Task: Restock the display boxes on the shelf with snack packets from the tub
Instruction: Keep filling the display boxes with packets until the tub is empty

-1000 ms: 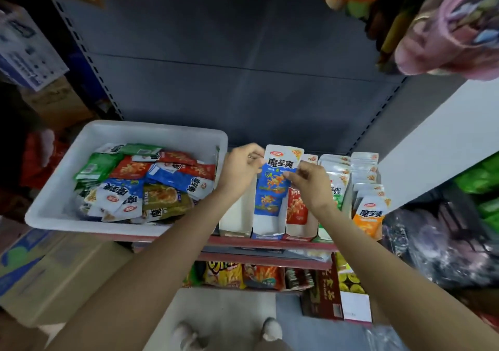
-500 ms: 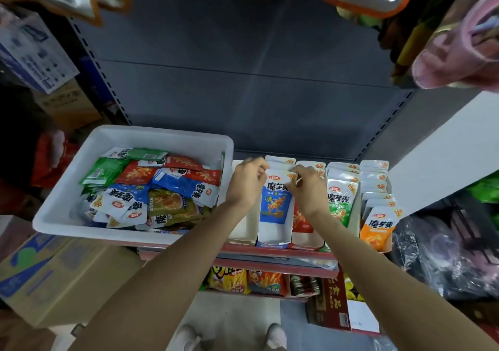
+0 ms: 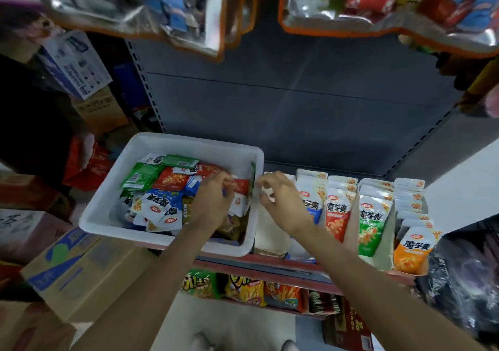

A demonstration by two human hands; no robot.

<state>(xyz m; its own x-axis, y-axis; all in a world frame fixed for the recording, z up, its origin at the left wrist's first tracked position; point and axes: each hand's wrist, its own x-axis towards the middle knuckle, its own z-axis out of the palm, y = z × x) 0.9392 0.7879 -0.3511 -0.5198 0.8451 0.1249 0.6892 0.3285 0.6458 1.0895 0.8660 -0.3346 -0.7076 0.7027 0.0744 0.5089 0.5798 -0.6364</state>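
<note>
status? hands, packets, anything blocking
Left hand in white tub, on loose packets; grip unclear. Right hand empty over leftmost display box. No obstruction.

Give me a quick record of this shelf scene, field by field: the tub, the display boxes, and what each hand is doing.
tub: white tub on the shelf's left side, holding mixed snack packets
display boxes: row of display boxes to the tub's right; leftmost box looks empty
left hand: left hand inside the tub, on the packets; grip unclear
right hand: right hand over the leftmost box, fingers loosely curled, holding nothing
</note>
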